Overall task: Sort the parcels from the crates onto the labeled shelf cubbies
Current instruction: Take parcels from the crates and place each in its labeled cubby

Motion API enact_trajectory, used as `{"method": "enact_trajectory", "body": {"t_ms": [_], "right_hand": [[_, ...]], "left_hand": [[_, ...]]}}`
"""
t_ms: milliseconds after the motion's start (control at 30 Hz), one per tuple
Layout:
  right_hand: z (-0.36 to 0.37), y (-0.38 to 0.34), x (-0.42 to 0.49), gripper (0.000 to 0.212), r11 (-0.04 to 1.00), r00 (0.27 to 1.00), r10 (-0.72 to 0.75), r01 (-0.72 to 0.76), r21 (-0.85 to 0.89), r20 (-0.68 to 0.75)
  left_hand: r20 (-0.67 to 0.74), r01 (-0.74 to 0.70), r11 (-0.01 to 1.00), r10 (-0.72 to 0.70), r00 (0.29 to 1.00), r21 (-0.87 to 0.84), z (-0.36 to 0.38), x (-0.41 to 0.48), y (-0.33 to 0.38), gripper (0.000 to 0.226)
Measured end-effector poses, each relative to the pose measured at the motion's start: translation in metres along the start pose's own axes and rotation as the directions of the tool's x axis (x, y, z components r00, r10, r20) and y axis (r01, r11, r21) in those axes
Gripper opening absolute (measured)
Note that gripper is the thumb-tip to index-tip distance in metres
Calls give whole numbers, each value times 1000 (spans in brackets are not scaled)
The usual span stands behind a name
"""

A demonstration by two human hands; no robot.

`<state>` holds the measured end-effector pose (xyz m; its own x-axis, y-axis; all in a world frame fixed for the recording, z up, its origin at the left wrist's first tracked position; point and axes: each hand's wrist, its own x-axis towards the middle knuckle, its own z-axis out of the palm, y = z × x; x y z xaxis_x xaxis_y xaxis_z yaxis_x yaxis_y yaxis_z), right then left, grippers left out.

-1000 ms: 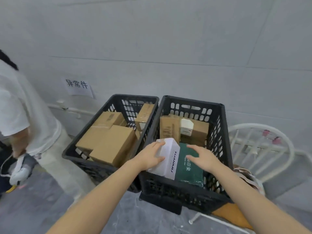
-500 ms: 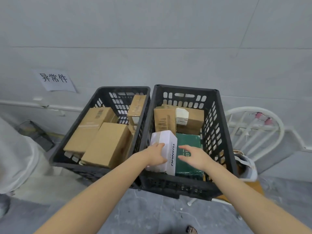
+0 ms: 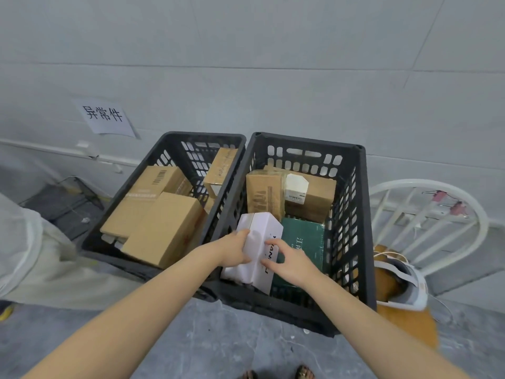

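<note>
White parcel point(image 3: 259, 233), rt crate point(image 3: 363, 214) 6 o'clock: left hand point(image 3: 235, 248) & right hand point(image 3: 291, 263) fingers clamped on it; looks like pickup step, next lift clear.

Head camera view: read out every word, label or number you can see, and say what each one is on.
"异常件": paper sign on the wall.
"江": start of the print on the green box; the rest is covered.
Unreadable: side lettering on the white box, partly under the right hand.
Too small: barcode digits on the cardboard box; label on the small white parcel.
</note>
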<state>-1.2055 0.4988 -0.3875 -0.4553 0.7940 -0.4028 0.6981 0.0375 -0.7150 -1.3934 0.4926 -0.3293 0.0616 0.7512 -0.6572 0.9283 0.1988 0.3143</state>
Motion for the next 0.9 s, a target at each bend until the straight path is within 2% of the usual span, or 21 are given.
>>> {"method": "enact_trajectory", "body": {"t_ms": [133,200,367,600,767,900], "right_hand": [[-4,-13,0,58,998,997,-60,61,9,-43],[0,-18,2,57,996,996,-75,73,-43,-39],[11,-17,1,50,994,998,-16,9,-107,-61],[2,6,-4,46,993,991,119,-119,-5,-66],[1,7,-9,49,991,994,103,-100,84,-34],[-7,3,-12,51,986,993,97,-88,141,-60]], "left_hand": [[-12,-9,999,8,1000,-34,5,-1,-1,86],[-33,-16,999,15,999,-37,6,-2,-1,89],[-63,-18,999,15,998,-39,10,-5,-2,86],[-56,33,994,-39,998,-105,13,-5,-2,88],[40,42,983,-36,999,-180,18,-4,-2,89],[-27,-29,979,24,999,-203,13,-8,3,80]]}}
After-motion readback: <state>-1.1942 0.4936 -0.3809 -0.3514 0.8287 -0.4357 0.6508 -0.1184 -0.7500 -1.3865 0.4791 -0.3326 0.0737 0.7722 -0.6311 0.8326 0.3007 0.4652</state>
